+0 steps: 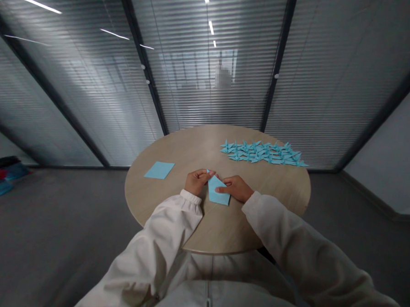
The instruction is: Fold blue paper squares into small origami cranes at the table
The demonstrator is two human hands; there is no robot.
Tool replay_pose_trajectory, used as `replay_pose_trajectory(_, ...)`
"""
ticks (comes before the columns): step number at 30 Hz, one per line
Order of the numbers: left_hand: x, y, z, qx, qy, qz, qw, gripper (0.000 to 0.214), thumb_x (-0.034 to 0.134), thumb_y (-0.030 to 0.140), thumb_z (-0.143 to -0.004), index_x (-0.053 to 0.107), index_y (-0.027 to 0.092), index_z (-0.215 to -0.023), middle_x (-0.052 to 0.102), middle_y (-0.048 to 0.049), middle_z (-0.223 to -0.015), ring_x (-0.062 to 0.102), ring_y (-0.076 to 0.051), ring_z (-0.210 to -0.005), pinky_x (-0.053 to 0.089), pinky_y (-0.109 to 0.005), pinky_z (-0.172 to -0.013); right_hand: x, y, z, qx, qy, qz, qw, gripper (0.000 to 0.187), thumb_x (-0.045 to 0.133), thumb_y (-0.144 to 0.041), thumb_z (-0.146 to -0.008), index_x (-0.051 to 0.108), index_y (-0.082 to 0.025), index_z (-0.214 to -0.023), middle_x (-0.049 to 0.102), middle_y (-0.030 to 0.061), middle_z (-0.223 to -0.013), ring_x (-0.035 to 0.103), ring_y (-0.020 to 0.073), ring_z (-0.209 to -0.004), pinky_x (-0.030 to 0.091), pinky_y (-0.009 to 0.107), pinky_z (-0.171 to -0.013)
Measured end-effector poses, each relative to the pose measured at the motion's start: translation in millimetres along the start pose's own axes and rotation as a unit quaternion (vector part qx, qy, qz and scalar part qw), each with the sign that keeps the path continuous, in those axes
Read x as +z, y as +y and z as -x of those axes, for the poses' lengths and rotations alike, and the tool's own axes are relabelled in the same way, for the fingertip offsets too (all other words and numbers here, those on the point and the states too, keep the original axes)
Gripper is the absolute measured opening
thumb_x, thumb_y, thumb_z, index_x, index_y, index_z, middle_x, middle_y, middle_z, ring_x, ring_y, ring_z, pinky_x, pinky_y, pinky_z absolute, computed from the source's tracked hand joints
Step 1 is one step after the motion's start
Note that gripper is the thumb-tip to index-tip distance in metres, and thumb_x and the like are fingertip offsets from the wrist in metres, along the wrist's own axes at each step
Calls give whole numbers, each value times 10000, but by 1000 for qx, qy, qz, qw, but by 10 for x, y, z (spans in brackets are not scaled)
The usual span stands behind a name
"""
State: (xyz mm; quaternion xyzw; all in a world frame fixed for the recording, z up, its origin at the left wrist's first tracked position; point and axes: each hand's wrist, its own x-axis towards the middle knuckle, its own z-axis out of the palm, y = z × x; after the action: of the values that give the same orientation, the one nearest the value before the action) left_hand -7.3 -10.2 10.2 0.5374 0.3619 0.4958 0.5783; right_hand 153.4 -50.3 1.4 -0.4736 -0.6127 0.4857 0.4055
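Left fingers curl closed on creased blue paper, right fingers pressing flat.

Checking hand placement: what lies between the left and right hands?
The head view shows folded light-blue paper between the left hand and right hand.

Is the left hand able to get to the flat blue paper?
Probably yes: the left hand sits close to the flat blue paper on the round wooden table, and nothing lies in the way between them.
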Motion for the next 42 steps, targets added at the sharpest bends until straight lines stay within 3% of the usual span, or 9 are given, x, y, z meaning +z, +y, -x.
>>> replay_pose_trajectory(9,-11,11,-2,7,-15,-7,1000,394,756,443,-540,658,106,-719,685,-83,-681,633,-172,-612,472,-256,-576,-1,-3,-1,1,6,7,1000,347,724,-413,-533,655,-101,-669,606,-6,-580,560,144,-573,400,221,-498)
replay_pose_trajectory(18,-55,28,-7,7,54,-42,998,409,711,509,-570,657,110,-641,670,-68,-641,583,-133,-515,432,-221,-475,-12,11,2,-2,-22,29,999,317,718,-378,-548,670,-99,-688,600,-15,-577,556,142,-579,388,210,-486)
replay_pose_trajectory(27,-46,15,-23,-50,20,-9,999,476,729,520,-525,681,104,-752,640,-48,-605,553,-111,-496,411,-209,-463,-7,-12,14,8,-15,7,1000,314,729,-375,-530,649,-100,-658,599,-12,-570,549,142,-568,385,214,-486)
replay_pose_trajectory(32,-25,12,1,-29,-21,-79,996,382,794,418,-449,651,91,-585,531,17,-460,415,-50,-405,315,-183,-410,-10,-9,7,-6,-4,15,1000,326,719,-404,-538,617,-106,-620,561,-15,-545,517,126,-544,366,216,-488)
replay_pose_trajectory(36,-1,30,34,-5,-18,-74,997,346,798,383,-455,632,93,-546,526,19,-458,400,-46,-403,305,-181,-406,0,-35,18,-3,-19,-2,1000,354,720,-428,-533,607,-112,-647,554,-13,-563,512,124,-553,376,224,-513)
replay_pose_trajectory(42,-5,-1,23,-22,-38,-81,996,371,804,382,-439,680,89,-631,563,1,-476,452,-73,-410,339,-191,-407,-14,-41,13,-65,0,85,994,419,563,-518,-692,522,-130,-536,416,-43,-492,362,72,-489,264,210,-467)
